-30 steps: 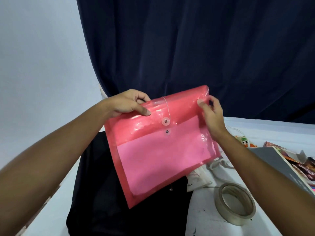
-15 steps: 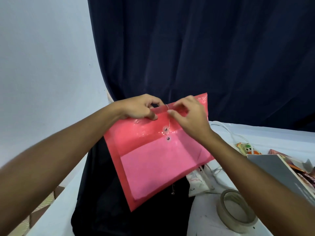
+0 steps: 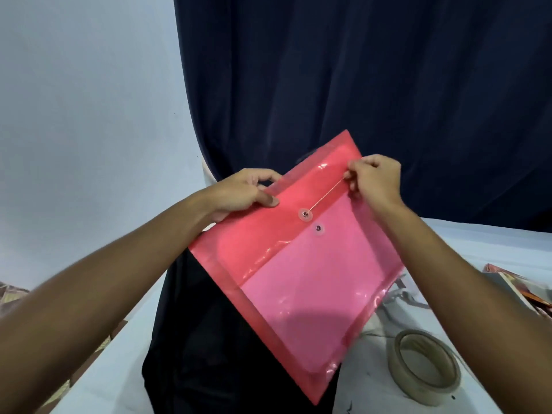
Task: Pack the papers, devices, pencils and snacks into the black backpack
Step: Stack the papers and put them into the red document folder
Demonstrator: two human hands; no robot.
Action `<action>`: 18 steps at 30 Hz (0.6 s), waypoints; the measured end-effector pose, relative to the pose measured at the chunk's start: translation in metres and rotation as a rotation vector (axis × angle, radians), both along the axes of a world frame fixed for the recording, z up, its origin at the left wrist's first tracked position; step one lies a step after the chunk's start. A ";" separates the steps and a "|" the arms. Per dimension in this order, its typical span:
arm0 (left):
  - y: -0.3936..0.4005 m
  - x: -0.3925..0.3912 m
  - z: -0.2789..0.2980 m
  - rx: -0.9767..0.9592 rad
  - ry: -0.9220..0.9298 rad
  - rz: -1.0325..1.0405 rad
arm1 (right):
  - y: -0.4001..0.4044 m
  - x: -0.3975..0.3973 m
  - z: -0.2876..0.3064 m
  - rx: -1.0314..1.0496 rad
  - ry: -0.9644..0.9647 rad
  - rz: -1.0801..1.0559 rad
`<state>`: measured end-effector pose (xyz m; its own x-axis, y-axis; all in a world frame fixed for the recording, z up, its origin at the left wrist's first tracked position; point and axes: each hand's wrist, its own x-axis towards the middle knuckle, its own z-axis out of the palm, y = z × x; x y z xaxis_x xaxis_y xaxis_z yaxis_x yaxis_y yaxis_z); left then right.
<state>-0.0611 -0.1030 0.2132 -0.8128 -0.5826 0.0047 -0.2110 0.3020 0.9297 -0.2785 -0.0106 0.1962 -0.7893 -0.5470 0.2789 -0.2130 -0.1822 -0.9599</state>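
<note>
String (image 3: 325,196) now pulled taut, right hand (image 3: 375,180) shifted right

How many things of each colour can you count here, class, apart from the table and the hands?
Red-pink: 1, the string-tie envelope
Black: 1, the backpack
Beige: 1, the tape roll
Dark navy: 1, the curtain
Multicoloured: 1, the printed book or packet at the right edge
Total: 5

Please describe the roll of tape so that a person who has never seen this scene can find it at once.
Start from the large pink folder that both hands hold up in the middle of the view. Below its lower right edge, on the white table, lies the roll of tape. It is the only ring-shaped thing there: beige, lying flat, with an open hole in its middle.
</note>
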 end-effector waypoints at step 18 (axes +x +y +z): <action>0.038 0.034 -0.187 0.682 0.177 0.459 | 0.019 0.037 -0.155 0.660 0.904 0.642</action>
